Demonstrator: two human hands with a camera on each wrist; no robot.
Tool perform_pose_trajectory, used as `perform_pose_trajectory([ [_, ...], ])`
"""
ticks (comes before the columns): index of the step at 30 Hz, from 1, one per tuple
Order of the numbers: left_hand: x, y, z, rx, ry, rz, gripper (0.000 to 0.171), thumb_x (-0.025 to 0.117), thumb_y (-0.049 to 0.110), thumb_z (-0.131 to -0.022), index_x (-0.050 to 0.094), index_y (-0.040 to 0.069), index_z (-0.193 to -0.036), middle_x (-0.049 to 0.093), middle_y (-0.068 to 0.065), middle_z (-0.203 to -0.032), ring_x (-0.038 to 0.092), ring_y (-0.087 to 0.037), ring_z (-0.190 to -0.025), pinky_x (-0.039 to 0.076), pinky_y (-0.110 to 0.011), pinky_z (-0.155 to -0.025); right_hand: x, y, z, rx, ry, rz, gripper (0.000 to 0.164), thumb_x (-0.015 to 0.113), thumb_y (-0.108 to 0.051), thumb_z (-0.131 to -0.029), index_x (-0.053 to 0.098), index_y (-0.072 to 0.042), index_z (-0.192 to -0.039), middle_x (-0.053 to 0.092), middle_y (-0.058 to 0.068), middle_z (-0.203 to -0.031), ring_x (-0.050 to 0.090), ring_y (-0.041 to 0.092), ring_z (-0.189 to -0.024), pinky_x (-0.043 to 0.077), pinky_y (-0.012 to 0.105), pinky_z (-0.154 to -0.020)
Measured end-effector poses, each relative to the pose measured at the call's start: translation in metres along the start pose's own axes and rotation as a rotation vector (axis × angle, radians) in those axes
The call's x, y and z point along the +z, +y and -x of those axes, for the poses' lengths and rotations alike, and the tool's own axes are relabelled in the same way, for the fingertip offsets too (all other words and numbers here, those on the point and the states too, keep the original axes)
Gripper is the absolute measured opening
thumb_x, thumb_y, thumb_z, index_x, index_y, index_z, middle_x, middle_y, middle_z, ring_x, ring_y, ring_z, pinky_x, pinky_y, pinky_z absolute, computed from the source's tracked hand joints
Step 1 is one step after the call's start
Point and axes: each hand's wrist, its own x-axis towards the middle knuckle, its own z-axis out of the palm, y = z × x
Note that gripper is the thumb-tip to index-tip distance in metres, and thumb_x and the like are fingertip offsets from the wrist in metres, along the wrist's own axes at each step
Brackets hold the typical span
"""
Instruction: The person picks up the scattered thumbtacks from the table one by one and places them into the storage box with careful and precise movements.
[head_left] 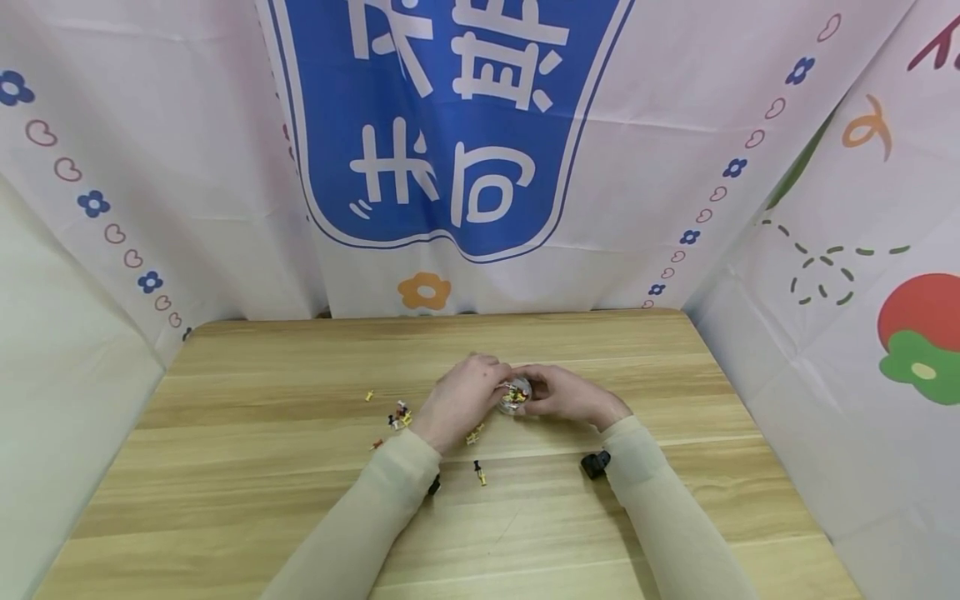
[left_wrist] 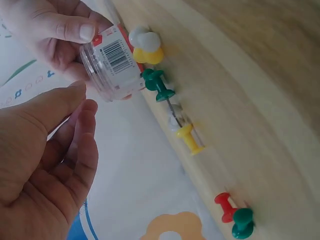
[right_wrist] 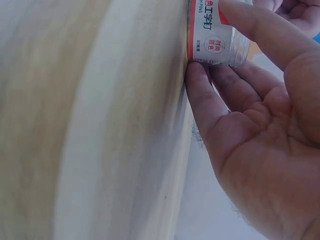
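Observation:
A small clear jar of push pins (left_wrist: 118,59) with a barcode label stands on the wooden table, colourful pins inside it in the head view. My right hand (head_left: 564,394) grips the jar from the right, thumb and fingers around its wall. At the jar's mouth is my left hand (head_left: 462,402), its fingers bent and thumb tip close to the fingertips. Whether those fingertips pinch a pin is hidden. Loose push pins lie near the left hand, among them a green push pin (left_wrist: 158,85), a yellow push pin (left_wrist: 190,140) and a red push pin (left_wrist: 226,207).
Left of the left forearm lies a cluster of mixed push pins (head_left: 401,415), with a lone yellow pin (head_left: 369,396) farther back. A black pin (head_left: 477,467) lies between the forearms. A printed curtain (head_left: 600,275) hangs behind the table's (head_left: 645,350) back edge.

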Motion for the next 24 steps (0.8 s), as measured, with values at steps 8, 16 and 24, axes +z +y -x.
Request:
perform_pose_trajectory([
  [8, -0.007, 0.005, 0.007, 0.080, -0.031, 0.003, 0.022, 0.075, 0.018, -0.095, 0.074, 0.014, -0.116, 0.075, 0.000, -0.110, 0.066, -0.016, -0.103, 0.056, -0.034, -0.092, 0.000, -0.001, 0.000, -0.024, 0.002, 0.038, 0.057, 0.079, -0.017, -0.091, 0.058, -0.018, -0.144, 0.067, 0.001, -0.129, 0.063, 0.019, -0.111, 0.051, 0.041, -0.098],
  [16, -0.015, 0.011, 0.020, 0.131, -0.019, -0.020, 0.020, 0.075, 0.016, -0.094, 0.073, 0.014, -0.114, 0.075, 0.002, -0.108, 0.068, -0.017, -0.101, 0.057, -0.034, -0.088, 0.000, -0.001, 0.001, -0.020, -0.001, 0.017, 0.060, 0.079, -0.017, -0.092, 0.056, -0.017, -0.147, 0.064, 0.000, -0.135, 0.062, 0.020, -0.117, 0.050, 0.043, -0.102],
  [24, -0.019, 0.018, 0.034, 0.123, -0.118, -0.095, 0.020, 0.078, 0.021, -0.092, 0.075, 0.015, -0.111, 0.073, 0.002, -0.105, 0.065, -0.014, -0.096, 0.057, -0.027, -0.079, 0.000, 0.000, 0.001, -0.015, -0.013, -0.018, 0.063, 0.078, -0.012, -0.092, 0.052, -0.009, -0.150, 0.062, 0.007, -0.139, 0.061, 0.022, -0.122, 0.050, 0.042, -0.104],
])
